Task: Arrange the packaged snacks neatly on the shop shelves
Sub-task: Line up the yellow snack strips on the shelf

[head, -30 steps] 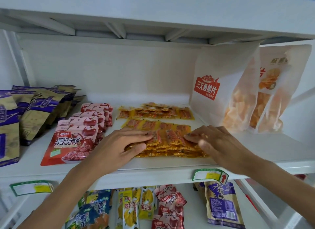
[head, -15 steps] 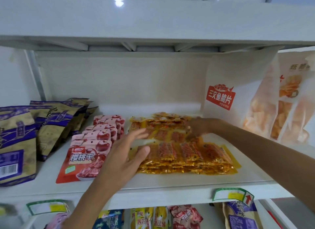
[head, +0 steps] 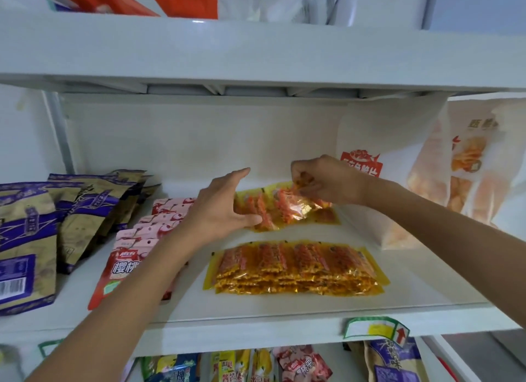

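White shelf (head: 313, 319) with purple-gold bags (head: 31, 239), red cherry packets (head: 128, 256), orange strip stacks (head: 296, 267), white pouches (head: 421, 168).

White shelf (head: 284, 310), white back wall. The front stack of snack packets (head: 296, 267) glows yellow-orange with red strips inside; the rear packets (head: 284, 208) show the same yellow and red. Beside them, pink-and-red cherry packs (head: 128, 265) with white lettering. Far left, tan bags (head: 25, 239) banded in purple. On the right, white bags (head: 398, 159) with a red label and orange contents.
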{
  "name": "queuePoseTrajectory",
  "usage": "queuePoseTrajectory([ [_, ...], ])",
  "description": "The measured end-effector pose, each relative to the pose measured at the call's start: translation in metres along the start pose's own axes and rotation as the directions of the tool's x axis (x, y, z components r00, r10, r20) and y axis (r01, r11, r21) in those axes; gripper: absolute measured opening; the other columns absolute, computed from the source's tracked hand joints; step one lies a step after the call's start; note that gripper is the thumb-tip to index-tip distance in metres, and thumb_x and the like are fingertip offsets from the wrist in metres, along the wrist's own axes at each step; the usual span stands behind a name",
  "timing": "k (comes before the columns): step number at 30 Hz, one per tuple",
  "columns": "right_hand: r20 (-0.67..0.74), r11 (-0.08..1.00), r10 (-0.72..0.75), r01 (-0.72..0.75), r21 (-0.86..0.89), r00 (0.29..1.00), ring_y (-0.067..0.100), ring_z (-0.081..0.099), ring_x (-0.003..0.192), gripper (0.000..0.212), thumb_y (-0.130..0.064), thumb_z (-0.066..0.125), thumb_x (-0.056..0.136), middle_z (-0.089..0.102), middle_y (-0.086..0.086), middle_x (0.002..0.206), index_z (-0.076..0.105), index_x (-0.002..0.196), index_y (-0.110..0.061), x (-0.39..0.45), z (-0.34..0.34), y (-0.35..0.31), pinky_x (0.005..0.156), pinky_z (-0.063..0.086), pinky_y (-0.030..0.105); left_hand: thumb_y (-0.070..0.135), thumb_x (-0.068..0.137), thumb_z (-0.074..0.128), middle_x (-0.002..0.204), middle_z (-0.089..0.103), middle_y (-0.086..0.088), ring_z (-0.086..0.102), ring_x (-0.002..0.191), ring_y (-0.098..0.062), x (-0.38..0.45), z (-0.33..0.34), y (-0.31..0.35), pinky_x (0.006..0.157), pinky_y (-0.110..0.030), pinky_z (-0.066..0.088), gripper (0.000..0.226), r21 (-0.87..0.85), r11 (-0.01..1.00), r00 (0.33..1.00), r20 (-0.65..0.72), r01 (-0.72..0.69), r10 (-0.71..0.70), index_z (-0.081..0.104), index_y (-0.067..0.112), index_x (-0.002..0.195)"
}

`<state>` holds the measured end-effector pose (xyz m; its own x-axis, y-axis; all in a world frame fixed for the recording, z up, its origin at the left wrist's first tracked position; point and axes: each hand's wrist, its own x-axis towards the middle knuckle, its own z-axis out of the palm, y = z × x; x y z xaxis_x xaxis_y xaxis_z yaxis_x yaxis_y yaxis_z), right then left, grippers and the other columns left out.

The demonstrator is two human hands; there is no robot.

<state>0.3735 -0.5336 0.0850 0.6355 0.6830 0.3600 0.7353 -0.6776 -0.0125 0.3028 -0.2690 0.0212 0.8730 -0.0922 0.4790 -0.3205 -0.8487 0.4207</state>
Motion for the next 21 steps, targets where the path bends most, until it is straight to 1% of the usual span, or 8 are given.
queuePoseTrajectory([
  [3, -0.120, 0.998, -0.023, 0.015, -0.068, 0.992, 0.009, 0.054, 0.065, 0.023, -0.032, 0.072, 0.097, 0.056, -0.009, 0.069, 0.049, 0.092, -0.031, -0.010, -0.018, -0.007, 0.063, 0.045, 0.035, 0.056, 0.075, 0.088, 0.148, 0.055, 0.008, 0.057, 0.131, -0.018, 0.024, -0.002, 0.007, 0.098, -0.027, 0.048, 0.090, 0.051, 0.997, 0.996, 0.077, -0.049, 0.045, 0.042, 0.043, 0.151],
  [7, -0.215, 0.973, -0.014, -0.037, -0.230, 0.976, 0.019, 0.054, 0.069, 0.016, -0.038, 0.068, 0.099, 0.059, -0.008, 0.071, 0.055, 0.104, -0.029, -0.032, -0.036, -0.003, 0.062, 0.038, 0.036, 0.053, 0.080, 0.084, 0.092, 0.074, 0.007, 0.068, 0.085, -0.015, 0.032, -0.016, 0.011, 0.071, -0.032, 0.051, 0.035, 0.197, 0.977, 0.996, -0.028, -0.080, 0.088, 0.073, 0.027, 0.101],
  [9, -0.202, 0.985, 0.049, -0.081, -0.153, 0.978, 0.017, 0.054, 0.070, 0.016, -0.036, 0.071, 0.098, 0.062, -0.006, 0.073, 0.063, 0.103, -0.022, -0.045, -0.040, 0.006, 0.064, 0.036, 0.033, 0.052, 0.076, 0.084, 0.068, 0.062, 0.009, 0.055, 0.063, -0.006, 0.026, -0.031, 0.009, 0.059, -0.027, 0.041, 0.039, -0.028, 0.994, 0.992, -0.064, -0.106, 0.105, 0.069, 0.017, 0.081],
  [11, -0.129, 0.984, 0.115, -0.094, 0.153, 0.985, 0.010, 0.063, 0.072, 0.017, -0.030, 0.076, 0.095, 0.069, -0.003, 0.078, 0.071, 0.093, -0.014, -0.057, -0.039, 0.016, 0.067, 0.046, 0.031, 0.045, 0.072, 0.086, 0.071, 0.065, 0.015, 0.057, 0.065, 0.003, 0.017, -0.046, 0.013, 0.069, -0.017, 0.041, 0.028, -0.297, 0.955, 0.998, 0.059, -0.010, 0.028, 0.073, 0.023, 0.082],
  [14, 0.085, 0.759, 0.218, -0.224, 0.611, 0.972, 0.013, 0.076, 0.094, 0.018, -0.026, 0.077, 0.095, 0.080, 0.003, 0.099, 0.076, 0.100, -0.008, -0.069, -0.028, 0.022, 0.085, 0.059, 0.025, 0.054, 0.050, 0.097, 0.093, 0.081, 0.005, 0.074, 0.087, -0.002, 0.015, -0.056, 0.014, 0.090, -0.023, 0.049, 0.047, -0.463, 0.866, 0.955, 0.293, 0.192, -0.055, 0.085, 0.026, 0.086],
  [17, 0.221, 0.522, 0.252, -0.325, 0.789, 0.942, 0.023, 0.076, 0.105, 0.025, -0.025, 0.072, 0.096, 0.079, 0.010, 0.113, 0.077, 0.113, -0.008, -0.072, -0.019, 0.024, 0.096, 0.059, 0.032, 0.056, 0.028, 0.104, 0.098, 0.080, -0.016, 0.077, 0.079, -0.018, 0.015, -0.054, 0.017, 0.075, -0.026, 0.062, 0.083, -0.546, 0.768, 0.907, 0.409, 0.335, -0.105, 0.084, 0.007, 0.091],
  [19, 0.312, 0.316, 0.242, -0.378, 0.870, 0.919, 0.019, 0.076, 0.085, 0.017, -0.021, 0.067, 0.097, 0.079, 0.009, 0.096, 0.077, 0.102, -0.008, -0.073, -0.016, 0.021, 0.075, 0.061, 0.025, 0.048, 0.034, 0.105, 0.075, 0.073, -0.010, 0.067, 0.054, -0.012, 0.013, -0.055, 0.021, 0.047, -0.017, 0.053, 0.066, -0.568, 0.711, 0.875, 0.464, 0.416, -0.141, 0.082, 0.007, 0.080],
  [21, 0.401, 0.164, 0.259, -0.449, 0.878, 0.879, 0.009, 0.060, 0.054, 0.012, -0.019, 0.068, 0.095, 0.066, 0.001, 0.070, 0.073, 0.086, -0.012, -0.074, -0.013, 0.017, 0.047, 0.045, 0.016, 0.042, 0.046, 0.105, 0.059, 0.053, 0.000, 0.042, 0.037, -0.005, 0.012, -0.051, 0.017, 0.032, -0.014, 0.032, 0.065, -0.637, 0.592, 0.837, 0.533, 0.495, -0.126, 0.074, 0.006, 0.090],
])
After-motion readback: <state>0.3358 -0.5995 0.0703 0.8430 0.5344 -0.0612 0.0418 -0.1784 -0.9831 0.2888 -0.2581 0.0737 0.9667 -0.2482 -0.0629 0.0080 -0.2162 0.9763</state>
